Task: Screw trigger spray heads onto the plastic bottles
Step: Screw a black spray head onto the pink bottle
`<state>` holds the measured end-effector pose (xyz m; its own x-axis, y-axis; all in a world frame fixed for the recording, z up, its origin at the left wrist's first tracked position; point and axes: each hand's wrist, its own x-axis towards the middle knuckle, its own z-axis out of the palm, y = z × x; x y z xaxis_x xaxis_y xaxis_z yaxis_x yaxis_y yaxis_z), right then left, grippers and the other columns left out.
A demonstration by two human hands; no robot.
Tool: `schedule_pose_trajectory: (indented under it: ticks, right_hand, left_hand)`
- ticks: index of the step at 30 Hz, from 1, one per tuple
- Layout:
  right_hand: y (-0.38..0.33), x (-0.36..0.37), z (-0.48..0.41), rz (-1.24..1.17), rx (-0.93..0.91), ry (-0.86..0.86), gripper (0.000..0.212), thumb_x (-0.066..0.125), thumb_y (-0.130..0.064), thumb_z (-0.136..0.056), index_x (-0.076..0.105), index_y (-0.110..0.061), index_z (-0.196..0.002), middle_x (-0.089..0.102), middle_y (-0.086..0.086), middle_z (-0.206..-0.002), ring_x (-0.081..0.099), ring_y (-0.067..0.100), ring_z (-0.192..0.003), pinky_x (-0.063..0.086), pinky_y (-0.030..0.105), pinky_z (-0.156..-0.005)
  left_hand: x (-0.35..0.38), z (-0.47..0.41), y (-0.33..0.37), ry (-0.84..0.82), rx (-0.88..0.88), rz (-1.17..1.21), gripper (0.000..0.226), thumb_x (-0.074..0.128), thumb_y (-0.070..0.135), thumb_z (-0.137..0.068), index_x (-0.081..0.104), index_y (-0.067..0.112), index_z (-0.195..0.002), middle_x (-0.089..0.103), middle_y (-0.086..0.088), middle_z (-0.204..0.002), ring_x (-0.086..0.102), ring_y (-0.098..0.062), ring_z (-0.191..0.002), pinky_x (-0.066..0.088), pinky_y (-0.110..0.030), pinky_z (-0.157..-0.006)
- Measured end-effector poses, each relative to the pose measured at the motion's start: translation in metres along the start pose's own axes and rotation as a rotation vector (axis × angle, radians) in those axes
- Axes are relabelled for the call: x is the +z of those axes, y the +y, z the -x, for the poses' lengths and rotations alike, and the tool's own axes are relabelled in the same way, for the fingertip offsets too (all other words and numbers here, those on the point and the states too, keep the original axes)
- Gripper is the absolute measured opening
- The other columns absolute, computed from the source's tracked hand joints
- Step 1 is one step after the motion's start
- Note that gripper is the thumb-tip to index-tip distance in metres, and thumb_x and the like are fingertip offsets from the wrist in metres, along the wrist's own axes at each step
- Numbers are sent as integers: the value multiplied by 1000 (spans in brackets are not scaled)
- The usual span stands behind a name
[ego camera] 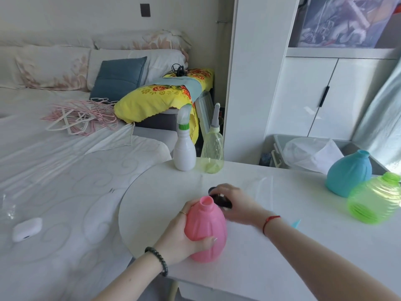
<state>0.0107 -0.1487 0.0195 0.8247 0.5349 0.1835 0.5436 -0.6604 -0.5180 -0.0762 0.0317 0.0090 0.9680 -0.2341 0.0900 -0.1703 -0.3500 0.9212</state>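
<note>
A pink plastic bottle [206,229] with an open neck stands on the white table [282,246], gripped around its left side by my left hand [180,237]. Just right of its neck, my right hand [236,205] closes over a black spray head [221,200], mostly hidden under the fingers. A blue bottle [348,172] and a translucent green bottle [374,200], both without heads, sit at the table's right. At the far edge stand a white bottle [184,153] and a pale yellow bottle [212,153], each topped with a spray head.
A bed [54,170] with pink hangers [80,117] and a small white device [27,229] lies to the left. A grey bin [280,148] with plastic bags sits behind the table. A light blue piece [296,223] lies by my right forearm.
</note>
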Motion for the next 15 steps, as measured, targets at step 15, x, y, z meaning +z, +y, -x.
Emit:
schedule_pose_trajectory:
  ticks: [15]
  right_hand:
    - [-89, -190, 58, -380, 17, 415, 10, 60, -6, -83, 67, -10, -90, 60, -7, -42, 55, 10, -37, 46, 15, -44]
  left_hand:
    - [48, -44, 14, -29, -20, -3, 67, 74, 46, -56, 28, 63, -102, 50, 21, -115, 53, -6, -105, 42, -17, -83]
